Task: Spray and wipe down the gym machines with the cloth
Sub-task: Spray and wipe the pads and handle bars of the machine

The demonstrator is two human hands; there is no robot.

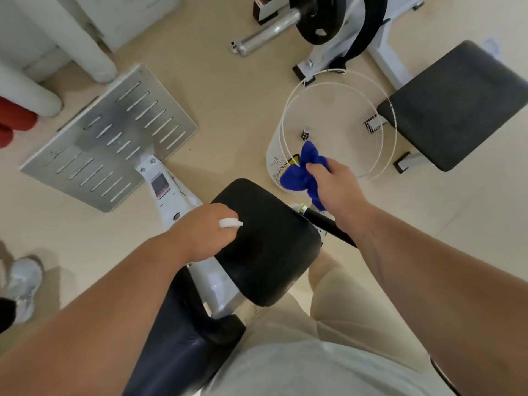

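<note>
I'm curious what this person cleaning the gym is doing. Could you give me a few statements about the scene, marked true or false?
1. The right hand grips a blue cloth. True.
2. The left hand is empty. False: it holds a white spray nozzle over the black pad.
3. The blue cloth lies on the floor. False: the right hand holds it, near the white wire basket.
4. A slotted metal footplate sits left of the black pad. True.
</note>
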